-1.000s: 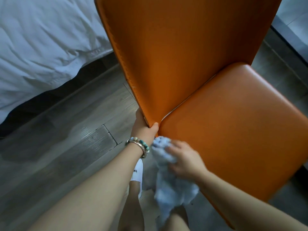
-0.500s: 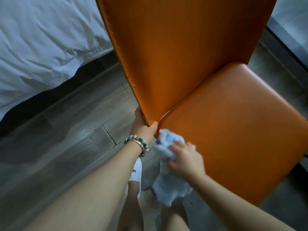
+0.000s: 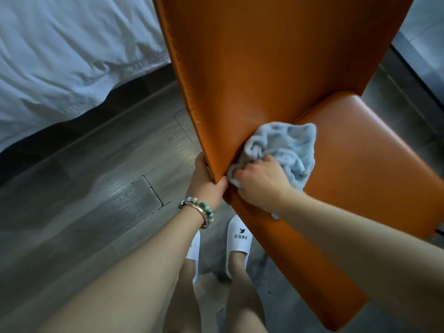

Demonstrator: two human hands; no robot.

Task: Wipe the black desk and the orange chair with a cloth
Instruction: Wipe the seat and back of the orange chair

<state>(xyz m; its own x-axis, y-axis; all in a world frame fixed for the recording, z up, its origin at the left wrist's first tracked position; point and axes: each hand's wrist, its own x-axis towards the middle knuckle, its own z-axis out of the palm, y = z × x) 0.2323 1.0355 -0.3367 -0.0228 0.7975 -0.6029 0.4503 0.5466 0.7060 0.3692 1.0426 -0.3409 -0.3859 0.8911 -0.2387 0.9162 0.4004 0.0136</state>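
Observation:
The orange chair [image 3: 276,68] fills the middle and right of the head view, its tall backrest rising toward me and its seat [image 3: 374,169] spreading to the right. My left hand [image 3: 207,182] grips the lower left edge of the backrest, thumb on the front face. My right hand [image 3: 260,181] presses a crumpled light blue cloth [image 3: 286,146] into the crease where backrest and seat meet. The black desk is not in view.
A bed with white bedding [image 3: 67,51] lies at the upper left over a dark base. Grey wood flooring [image 3: 91,188] runs beneath. My feet in white slippers [image 3: 237,239] stand just below the chair's near corner. A grey surface [image 3: 425,32] shows at the upper right.
My right hand has carried the cloth up from below the seat's corner onto the crease between backrest and seat. My left hand keeps its grip on the backrest edge.

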